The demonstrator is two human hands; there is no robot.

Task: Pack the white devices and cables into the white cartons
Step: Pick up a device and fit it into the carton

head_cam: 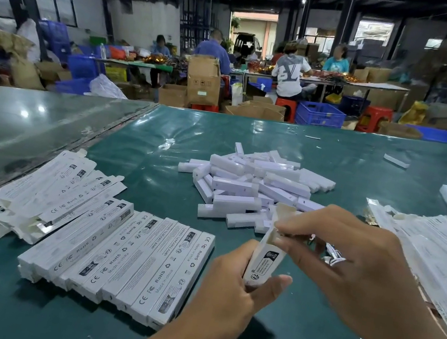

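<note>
Left hand (228, 286) holds a slim white cardboard carton (264, 258) upright in a closed grip; right hand (355, 264) pinches its open top flap. Boxy white devices (252, 186) heaped beyond on the glossy green desk (140, 160).

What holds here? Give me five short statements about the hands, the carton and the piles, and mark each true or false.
1. The left hand grips the lower end of a white carton. True.
2. The carton's top flap is sealed shut. False: its top end is open, and the right hand has its fingers at that opening.
3. The pile of white devices lies on the green table cover beyond the hands. True.
4. The row of filled cartons lies to the right of the hands. False: it lies to their left.
5. The printed sheets are stacked at the right edge. True.
</note>
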